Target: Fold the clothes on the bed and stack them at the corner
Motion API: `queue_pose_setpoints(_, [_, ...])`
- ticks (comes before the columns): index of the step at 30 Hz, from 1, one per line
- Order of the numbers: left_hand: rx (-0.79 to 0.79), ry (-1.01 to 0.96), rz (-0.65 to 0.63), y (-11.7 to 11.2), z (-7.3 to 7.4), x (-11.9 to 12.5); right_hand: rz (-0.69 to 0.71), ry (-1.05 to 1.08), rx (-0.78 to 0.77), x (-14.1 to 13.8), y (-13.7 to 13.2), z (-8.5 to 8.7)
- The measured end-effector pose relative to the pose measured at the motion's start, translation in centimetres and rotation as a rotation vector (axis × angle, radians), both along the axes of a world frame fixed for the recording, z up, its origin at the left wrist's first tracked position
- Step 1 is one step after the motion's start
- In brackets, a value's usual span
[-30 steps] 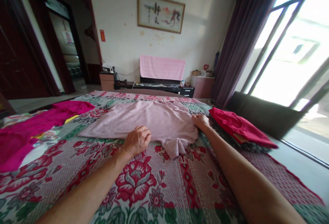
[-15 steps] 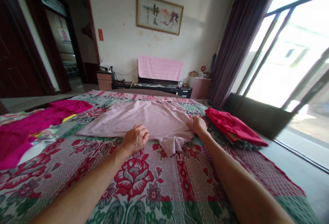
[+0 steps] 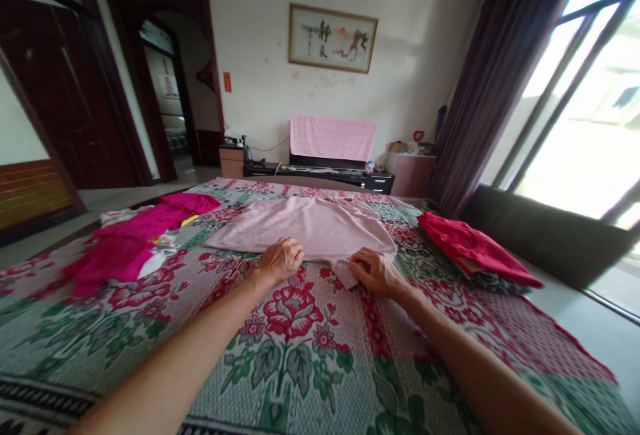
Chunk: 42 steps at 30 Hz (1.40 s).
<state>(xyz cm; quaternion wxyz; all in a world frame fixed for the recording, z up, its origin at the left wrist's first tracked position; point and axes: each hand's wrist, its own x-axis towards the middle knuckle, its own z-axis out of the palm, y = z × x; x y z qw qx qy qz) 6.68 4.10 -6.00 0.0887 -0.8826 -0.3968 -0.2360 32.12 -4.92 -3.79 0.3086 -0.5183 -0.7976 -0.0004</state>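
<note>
A pale pink shirt lies spread flat across the middle of the flowered bedspread. My left hand rests on the shirt's near edge with its fingers curled, pinching the fabric. My right hand is closed on the short sleeve that sticks out toward me at the shirt's near right corner.
A folded red garment tops a small pile at the bed's right side. Magenta clothes lie loose on the left. Beyond the bed stand a low cabinet with a pink towel, a doorway at left, and a window with dark curtains at right.
My right hand left the shirt's far right side and came back toward me onto the near sleeve. My left hand stayed on the near edge. The view shifted leftward.
</note>
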Motion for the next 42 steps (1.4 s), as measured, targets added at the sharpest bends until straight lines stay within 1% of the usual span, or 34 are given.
queue_pose_setpoints(2, [0.0, 0.017, 0.061, 0.1, 0.0, -2.3, -0.025, 0.022, 0.015, 0.1, -0.4, -0.8])
queue_pose_setpoints(5, [-0.005, 0.016, 0.175, 0.5, 0.0, -6.9, -0.056, 0.036, 0.029, 0.2, -0.4, -1.4])
queue_pose_setpoints(7, [-0.009, -0.017, 0.29, 0.9, 0.0, -10.2, -0.066, 0.03, 0.035, 0.1, -0.4, -1.4])
queue_pose_setpoints(8, [-0.008, -0.045, 0.373, 1.1, -0.1, -11.6, -0.072, 0.028, 0.039, 0.0, -0.4, -1.4])
queue_pose_setpoints(9, [0.0, -0.067, 0.442, 1.2, -0.3, -12.9, -0.08, 0.027, 0.042, -0.1, -0.4, -1.3])
queue_pose_setpoints(11, [0.008, -0.092, 0.522, 1.4, -0.6, -14.7, -0.102, 0.027, 0.045, -0.2, -0.4, -1.3])
queue_pose_setpoints(13, [0.01, -0.1, 0.55, 1.5, -0.9, -15.4, -0.131, 0.028, 0.04, -0.3, -0.5, -1.3])
queue_pose_setpoints(17, [-0.026, -0.114, 0.568, 1.7, -0.9, -15.4, -0.152, 0.09, -0.039, 0.1, -0.8, -1.0])
queue_pose_setpoints(20, [-0.051, -0.134, 0.591, 1.9, -0.7, -15.2, -0.146, 0.152, -0.151, 1.3, -1.4, -0.7])
queue_pose_setpoints(22, [-0.062, -0.133, 0.583, 2.1, -0.6, -15.4, -0.174, 0.144, -0.191, 2.3, -1.9, -0.6])
queue_pose_setpoints(25, [-0.07, -0.129, 0.564, 2.4, -0.7, -15.8, -0.248, 0.094, -0.17, 3.7, -2.1, -0.8])
queue_pose_setpoints(27, [-0.033, -0.152, 0.535, 2.5, -0.8, -15.8, -0.267, 0.056, -0.133, 4.2, -2.0, -1.2])
queue_pose_setpoints(29, [0.044, -0.198, 0.453, 2.5, -0.7, -15.2, -0.274, 0.044, -0.099, 4.4, -1.7, -1.5])
queue_pose_setpoints(30, [0.083, -0.226, 0.395, 2.4, -0.6, -14.6, -0.291, 0.056, -0.086, 4.4, -1.5, -1.7])
queue_pose_setpoints(32, [0.124, -0.27, 0.255, 1.7, -0.5, -12.3, -0.357, 0.109, -0.069, 4.3, -1.2, -2.0])
queue_pose_setpoints(35, [0.082, -0.275, 0.005, -0.2, -0.1, -7.0, -0.434, 0.186, -0.047, 4.1, -0.8, -2.2])
queue_pose_setpoints(38, [0.009, -0.159, -0.279, -2.7, 0.4, -1.0, -0.428, 0.229, 0.001, 3.9, -0.7, -2.2])
queue_pose_setpoints(40, [-0.017, -0.101, -0.398, -4.0, 0.8, 2.4, -0.438, 0.243, 0.085, 3.8, -0.9, -2.0])
queue_pose_setpoints(42, [-0.034, -0.059, -0.476, -4.6, 1.0, 5.1, -0.422, 0.241, 0.158, 3.6, -1.2, -1.8])
